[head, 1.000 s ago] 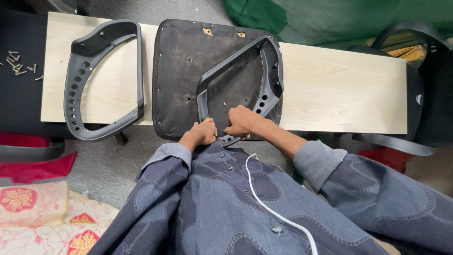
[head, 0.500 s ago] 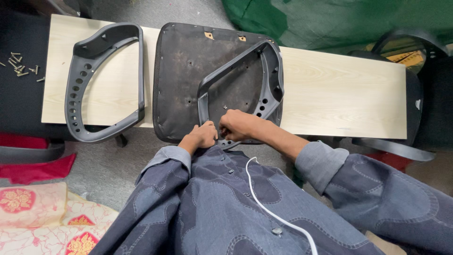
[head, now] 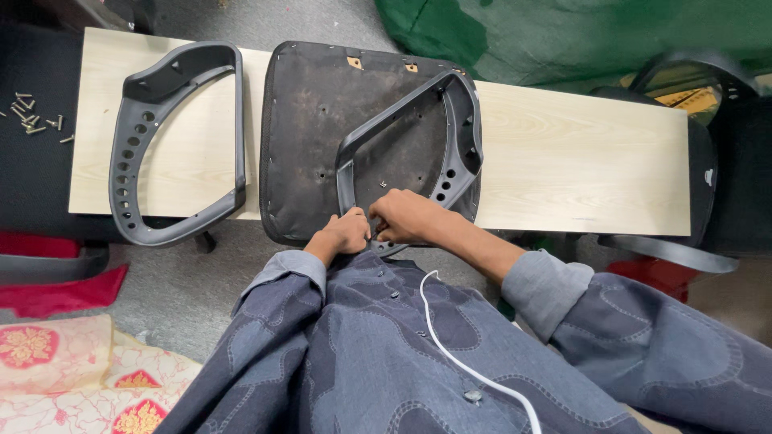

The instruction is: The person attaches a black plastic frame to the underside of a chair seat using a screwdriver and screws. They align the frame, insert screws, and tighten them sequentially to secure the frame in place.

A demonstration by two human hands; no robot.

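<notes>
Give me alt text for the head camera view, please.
Both hands, left hand and right hand, grip the near end of a grey armrest frame lying on an upturned black seat pan on a pale wooden board. A second armrest frame lies left.

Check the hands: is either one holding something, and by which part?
Both hands, left hand and right hand, grip the grey armrest frame at its near lower corner, where it lies on the dark seat base.

a furniture repair workshop: loose chair armrest (head: 178, 145), upturned seat pan (head: 322, 120), scattered screws (head: 32, 120), plank bench (head: 579, 161)
</notes>
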